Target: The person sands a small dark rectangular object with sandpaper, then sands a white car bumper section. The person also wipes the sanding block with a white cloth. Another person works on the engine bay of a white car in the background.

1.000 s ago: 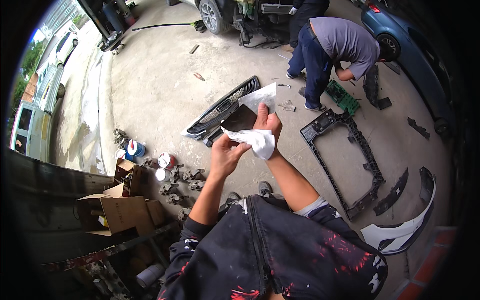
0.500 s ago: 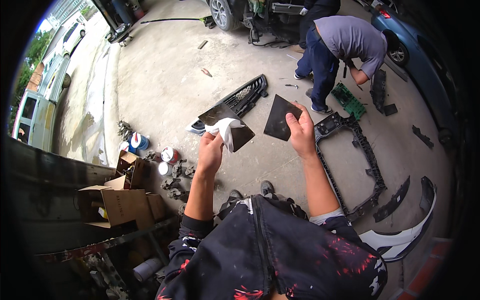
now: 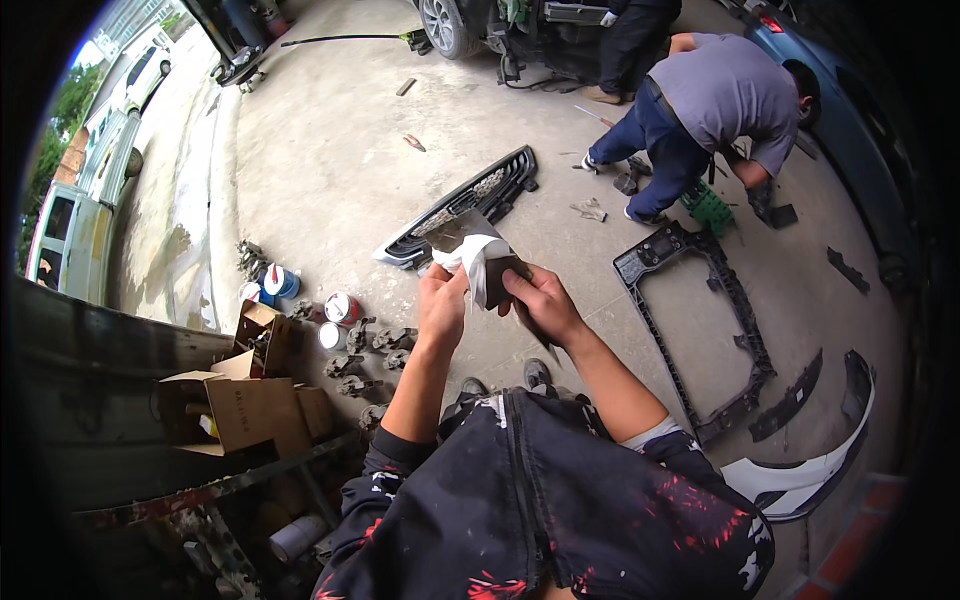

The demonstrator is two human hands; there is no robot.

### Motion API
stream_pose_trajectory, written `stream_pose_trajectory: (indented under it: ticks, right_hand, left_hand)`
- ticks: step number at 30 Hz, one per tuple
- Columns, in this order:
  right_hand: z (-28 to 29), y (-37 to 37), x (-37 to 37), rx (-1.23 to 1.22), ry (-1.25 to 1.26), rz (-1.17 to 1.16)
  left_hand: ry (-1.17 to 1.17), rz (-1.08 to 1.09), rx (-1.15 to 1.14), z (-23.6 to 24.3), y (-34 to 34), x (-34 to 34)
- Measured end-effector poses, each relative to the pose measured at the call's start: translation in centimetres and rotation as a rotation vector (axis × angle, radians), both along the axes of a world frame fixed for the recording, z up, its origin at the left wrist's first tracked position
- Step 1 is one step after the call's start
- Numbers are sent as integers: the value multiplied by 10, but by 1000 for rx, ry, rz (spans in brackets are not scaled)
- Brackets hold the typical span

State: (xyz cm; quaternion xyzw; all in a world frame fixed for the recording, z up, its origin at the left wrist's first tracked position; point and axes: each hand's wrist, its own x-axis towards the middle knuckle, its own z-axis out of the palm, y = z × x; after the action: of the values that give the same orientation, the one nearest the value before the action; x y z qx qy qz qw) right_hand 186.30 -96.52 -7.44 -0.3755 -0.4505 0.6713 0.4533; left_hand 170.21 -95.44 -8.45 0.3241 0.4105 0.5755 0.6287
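Observation:
In front of my chest, my left hand (image 3: 442, 308) is closed on a thin, dark rectangular plate (image 3: 455, 229) and a crumpled white cloth (image 3: 470, 253). The cloth lies over the plate and hangs down at its right side. My right hand (image 3: 545, 303) is closed on a second dark plate (image 3: 540, 331), now tilted and seen almost edge-on. My right fingers are close against the cloth; whether they also pinch it is hidden.
A car grille (image 3: 500, 180) lies ahead on the concrete floor. A black frame (image 3: 750, 345) and a white bumper piece (image 3: 800, 480) are at right. At left stand paint cans (image 3: 340, 308) and cardboard boxes (image 3: 255, 410). A co-worker (image 3: 725, 100) bends over parts.
My right hand has moved left and down to my left hand, turning its plate nearly edge-on. My left hand has shifted slightly right with the cloth. The co-worker has moved right, bending lower.

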Motion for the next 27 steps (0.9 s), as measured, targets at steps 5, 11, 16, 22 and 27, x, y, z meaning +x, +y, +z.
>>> stream_pose_trajectory:
  ticks: [5,11,16,22,27]
  right_hand:
    - [-7,-2,1,12,-133,-14]
    - [-2,-7,8,-30,-125,21]
    - [2,-5,14,27,-222,-52]
    - [8,-3,3,71,-336,-59]
    - [15,-9,-4,214,-302,-45]
  left_hand:
    - [-14,95,23,4,3,-6]
    - [-19,292,-57,0,32,-34]
    - [598,286,81,31,40,-79]
    - [1800,-3,817,48,-3,-36]
    - [1029,-136,718,55,-16,-10]
